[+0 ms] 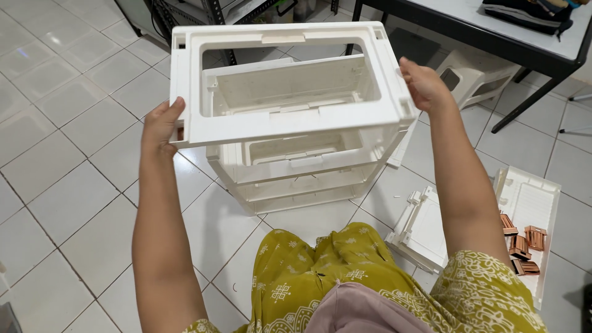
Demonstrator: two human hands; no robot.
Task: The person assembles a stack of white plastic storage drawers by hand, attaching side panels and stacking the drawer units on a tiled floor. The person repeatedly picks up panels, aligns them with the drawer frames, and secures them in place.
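Gripping a white plastic frame (290, 120) by its two short sides, the person is holding it level above a white plastic drawer unit (296, 176) that is standing on the pale tiled floor (55, 185). The left hand (161, 126) is wrapping around the frame's left edge, thumb lying on top and fingers curled beneath. The right hand (424, 86) is pressing against the far right corner, fingers folded over the rim and clasping it. Through the frame's rectangular opening, stacked white tiers of the unit are showing, one below another, with the frame sitting directly over the topmost tier; whether it is touching that tier I cannot tell.

Lying flat on the floor to the right is a white ribbed panel (530, 209), and several small copper-coloured pieces (521, 243) are resting on it in a loose cluster. Just beside it, nearer the person, another white plastic part (422, 231) is lying tilted on the tiles. Further back, a white plastic stool (472, 77) is standing partly under a dark-framed table (481, 28), on which a dark bag (530, 13) is sitting. Yellow patterned fabric (308, 271) is covering the person's lap at the bottom of the view.
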